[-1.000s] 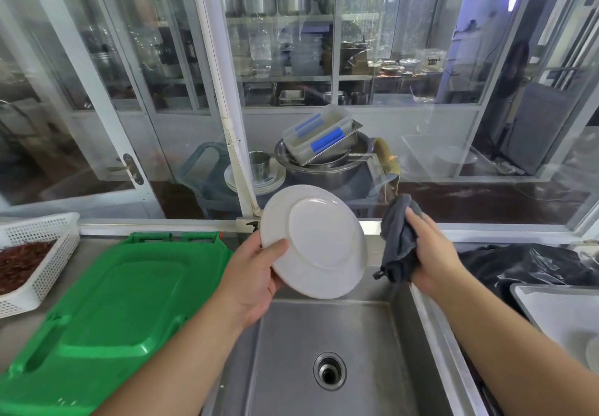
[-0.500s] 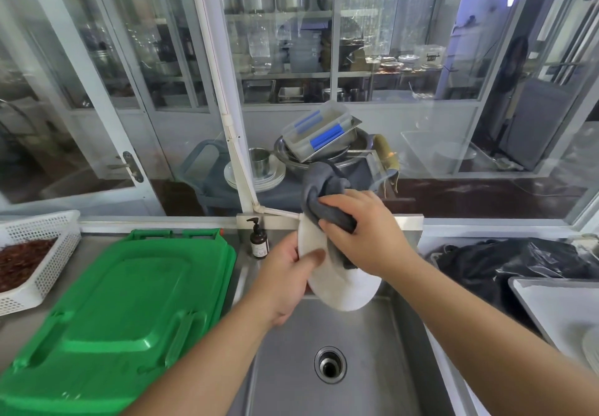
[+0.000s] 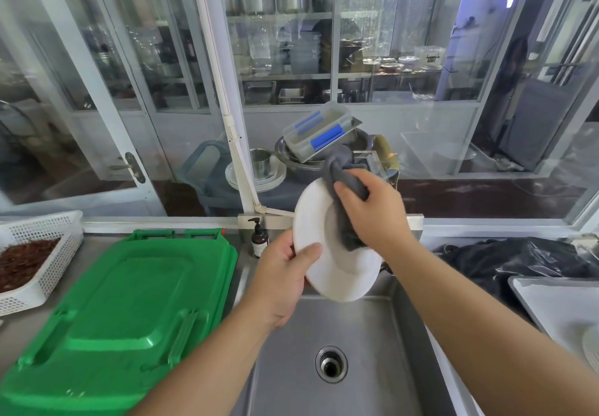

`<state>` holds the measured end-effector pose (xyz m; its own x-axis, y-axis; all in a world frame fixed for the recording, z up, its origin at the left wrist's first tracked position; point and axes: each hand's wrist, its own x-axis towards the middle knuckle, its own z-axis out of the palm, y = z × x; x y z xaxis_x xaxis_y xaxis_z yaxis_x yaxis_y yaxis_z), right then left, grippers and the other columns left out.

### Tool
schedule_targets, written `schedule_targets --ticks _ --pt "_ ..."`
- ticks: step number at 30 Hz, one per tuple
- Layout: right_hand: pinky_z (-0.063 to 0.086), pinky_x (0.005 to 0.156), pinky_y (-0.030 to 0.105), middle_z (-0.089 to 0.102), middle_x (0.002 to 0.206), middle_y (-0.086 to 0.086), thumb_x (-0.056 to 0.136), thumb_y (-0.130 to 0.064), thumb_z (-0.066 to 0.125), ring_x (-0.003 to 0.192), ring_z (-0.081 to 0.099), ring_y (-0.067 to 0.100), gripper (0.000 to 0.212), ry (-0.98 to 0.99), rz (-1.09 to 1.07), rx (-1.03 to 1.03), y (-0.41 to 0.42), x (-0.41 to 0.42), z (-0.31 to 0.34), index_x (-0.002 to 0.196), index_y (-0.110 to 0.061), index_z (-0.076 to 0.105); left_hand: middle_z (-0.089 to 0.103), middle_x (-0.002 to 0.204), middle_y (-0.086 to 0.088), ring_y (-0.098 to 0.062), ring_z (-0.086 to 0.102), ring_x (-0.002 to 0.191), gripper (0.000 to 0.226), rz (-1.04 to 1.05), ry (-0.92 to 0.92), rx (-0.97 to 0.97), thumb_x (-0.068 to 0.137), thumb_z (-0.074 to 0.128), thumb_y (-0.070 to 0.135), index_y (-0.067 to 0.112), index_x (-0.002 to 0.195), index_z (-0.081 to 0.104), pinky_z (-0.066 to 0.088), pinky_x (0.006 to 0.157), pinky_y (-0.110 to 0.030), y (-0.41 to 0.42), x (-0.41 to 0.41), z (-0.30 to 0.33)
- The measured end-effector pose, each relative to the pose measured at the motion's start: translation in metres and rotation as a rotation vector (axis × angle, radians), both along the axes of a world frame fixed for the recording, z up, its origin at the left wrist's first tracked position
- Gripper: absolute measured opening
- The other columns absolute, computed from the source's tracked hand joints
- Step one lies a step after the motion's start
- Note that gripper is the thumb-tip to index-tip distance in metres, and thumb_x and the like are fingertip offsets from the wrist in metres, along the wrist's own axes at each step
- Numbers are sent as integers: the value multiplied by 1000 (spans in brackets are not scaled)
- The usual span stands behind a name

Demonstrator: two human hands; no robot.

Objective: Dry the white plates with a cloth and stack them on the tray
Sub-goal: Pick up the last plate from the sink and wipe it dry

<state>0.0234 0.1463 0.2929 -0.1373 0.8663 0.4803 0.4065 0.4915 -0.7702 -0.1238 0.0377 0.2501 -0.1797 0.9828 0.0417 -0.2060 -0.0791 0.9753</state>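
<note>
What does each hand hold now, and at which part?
The left hand grips the white plate at its left rim. The right hand holds the bunched grey cloth around its middle, pressing it on the plate.

White plate [image 3: 327,273], grey cloth [image 3: 343,182], green lid [image 3: 123,292].

no readable text anywhere in the frame, pump bottle [image 3: 259,243] at centre behind the sink carries a pale label, its print too small to read
</note>
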Motion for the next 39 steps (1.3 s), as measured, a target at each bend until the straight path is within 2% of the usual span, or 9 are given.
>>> schedule_targets --ticks 5,11,14,17,22,26,30,35,39 --pt "54 70 30 73 80 -14 92 -44 71 88 71 16 6 334 -29 -393 19 21 -12 89 -39 73 79 114 -6 -25 71 109 30 51 49 112 79 75 37 34 109 79 52 104 -61 -2 -3 3" --pt "59 99 57 79 108 13 92 -32 80 109 74 37 15 755 2 -769 10 29 -48 103 -21 78 80 112 -3 -22 73 108 31 36 59 98 73 77 38 36 104 80 56 101 -52 -2 -2 4" --pt "60 95 51 80 107 13 91 -30 81 100 75 34 20 726 8 -757 13 35 -50 106 -17 77 80 111 0 -20 75 104 39 -32 20 -24 70 80 24 33 108 76 61 89 -41 0 -6 12" --pt "59 82 39 79 88 -2 89 -31 83 84 72 20 9 588 4 -637 18 43 -42 95 -26 79 81 98 -1 -14 76 84 12 -92 -1 -148 83 78 28 33 93 82 62 69 -33 7 -16 30" --pt "60 81 35 78 93 -10 78 -44 82 89 75 13 20 337 114 -438 21 46 -13 97 -41 78 81 109 -8 -24 78 100 22 -122 77 -257 104 62 31 16 114 75 59 92 -40 14 -20 42" --pt "56 77 29 78 94 -16 77 -49 80 85 73 4 24 298 141 -357 26 47 0 100 -46 76 82 104 -5 -18 79 94 22 -80 87 -180 105 62 28 19 100 81 63 79 -32 15 -15 41" --pt "58 78 33 79 95 -13 72 -52 82 94 75 13 28 428 122 -469 28 44 -7 99 -45 78 82 103 -1 -13 78 95 30 -22 60 -65 105 62 24 36 90 85 61 73 -23 13 -3 40" --pt "62 93 52 80 106 9 83 -39 85 96 75 28 18 704 70 -673 22 41 -35 98 -31 79 81 109 5 -11 76 106 23 131 58 73 85 68 53 43 100 82 59 83 -22 13 6 28" --pt "64 70 42 80 108 8 90 -33 83 93 76 31 27 931 46 -839 13 29 -55 114 -24 76 81 108 9 -7 75 105 33 178 20 52 76 68 64 45 100 81 57 82 -21 14 15 20"
